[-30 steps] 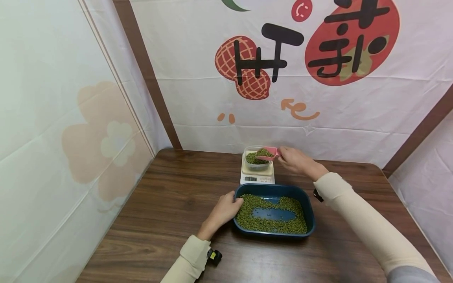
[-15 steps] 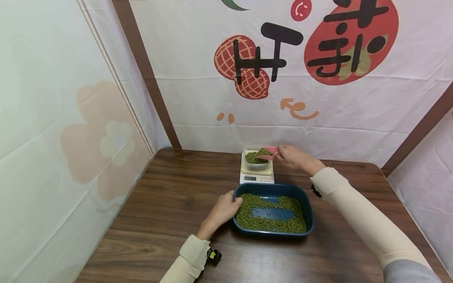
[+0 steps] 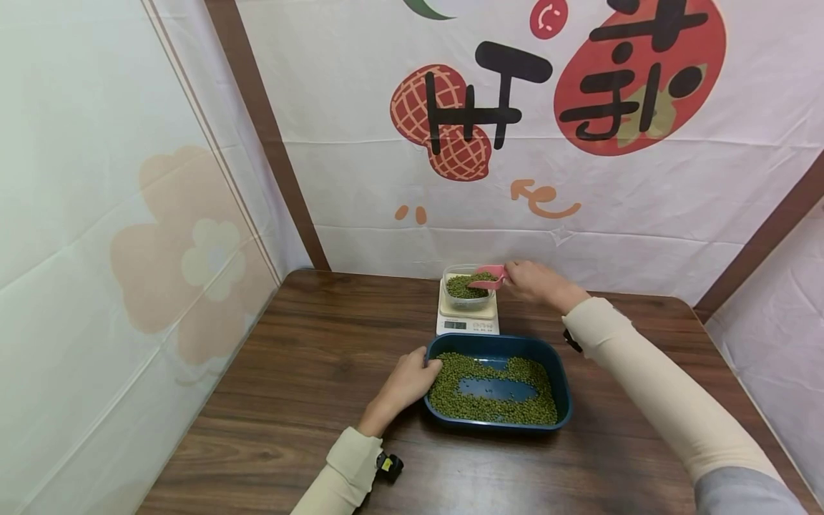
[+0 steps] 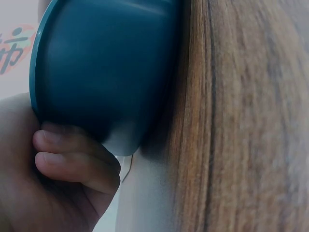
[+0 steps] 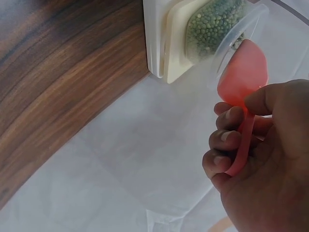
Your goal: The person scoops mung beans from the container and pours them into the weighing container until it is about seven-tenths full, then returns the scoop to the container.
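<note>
My right hand grips the handle of a pink scoop, with fingers and thumb curled round it in the right wrist view. The scoop, tilted and bearing green mung beans, reaches over the rim of a clear plastic container. More mung beans lie inside that container, which stands on a kitchen scale. Nearer the front is a blue tub with mung beans spread over its bottom, some of the bottom bare. My left hand holds the tub's left rim; its curled fingers show against the outer wall.
A brown wooden table carries everything. Its back edge meets a printed white cloth wall, close behind the scale. Another cloth wall runs along the left side. The scale stands right behind the tub.
The scoop has tipped a little further over the container, and the heap of mung beans in it looks lower. My left hand and the tub stay in place.
</note>
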Tool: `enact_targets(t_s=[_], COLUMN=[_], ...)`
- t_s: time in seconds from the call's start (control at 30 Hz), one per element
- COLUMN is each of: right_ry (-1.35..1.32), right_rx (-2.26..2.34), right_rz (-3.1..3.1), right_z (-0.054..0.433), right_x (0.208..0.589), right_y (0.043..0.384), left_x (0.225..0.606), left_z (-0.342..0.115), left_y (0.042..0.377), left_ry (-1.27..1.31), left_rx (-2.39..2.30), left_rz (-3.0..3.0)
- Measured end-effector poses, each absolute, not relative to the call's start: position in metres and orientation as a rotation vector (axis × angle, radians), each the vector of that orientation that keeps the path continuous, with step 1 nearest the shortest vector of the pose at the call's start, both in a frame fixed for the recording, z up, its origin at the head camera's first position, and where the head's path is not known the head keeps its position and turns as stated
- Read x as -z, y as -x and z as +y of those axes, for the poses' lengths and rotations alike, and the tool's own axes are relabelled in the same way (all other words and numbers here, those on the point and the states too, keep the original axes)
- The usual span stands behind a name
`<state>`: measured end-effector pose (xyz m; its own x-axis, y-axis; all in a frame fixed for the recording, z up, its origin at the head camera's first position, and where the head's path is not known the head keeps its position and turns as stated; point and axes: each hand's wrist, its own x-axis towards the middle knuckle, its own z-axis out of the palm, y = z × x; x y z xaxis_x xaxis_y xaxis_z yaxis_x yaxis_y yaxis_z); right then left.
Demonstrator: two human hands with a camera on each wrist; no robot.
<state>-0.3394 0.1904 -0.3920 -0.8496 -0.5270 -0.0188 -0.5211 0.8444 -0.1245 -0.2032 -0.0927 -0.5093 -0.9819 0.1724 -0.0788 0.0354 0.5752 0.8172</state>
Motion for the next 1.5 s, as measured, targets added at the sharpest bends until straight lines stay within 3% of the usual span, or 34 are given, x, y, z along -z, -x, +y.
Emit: enact_targets(t_s=[1.5], right_ry=[0.886], right_rx=[-0.135], right_rz=[3.034], right_z=[0.181], right_x=[0.365], right_y=[0.335], left_x=[0.511], left_z=[-0.093], left_y=[0.204], left_ry=[-0.165], left_rx=[-1.377], left_rz=[2.636])
